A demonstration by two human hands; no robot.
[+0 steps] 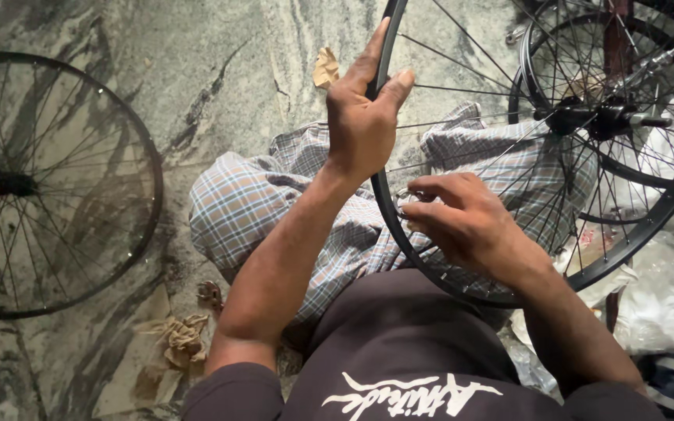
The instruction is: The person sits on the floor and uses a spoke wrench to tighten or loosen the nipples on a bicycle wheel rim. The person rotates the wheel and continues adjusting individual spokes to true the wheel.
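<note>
I sit on the floor with a black bicycle wheel rim (384, 210) standing across my checked lap. My left hand (362, 117) grips the rim's upper left edge, thumb and fingers wrapped over it. My right hand (462, 222) is lower down inside the rim, fingertips pinched at a spoke end (404, 196) near the rim wall. Thin silver spokes (470, 93) run from the rim to a black hub with a metal axle (610, 118) at the upper right.
A second spoked wheel (153, 160) lies flat on the marble floor at the left. More rims (536, 47) overlap at the top right. Crumpled paper scraps (185, 339) lie by my left elbow, white plastic bags (665, 304) at the right.
</note>
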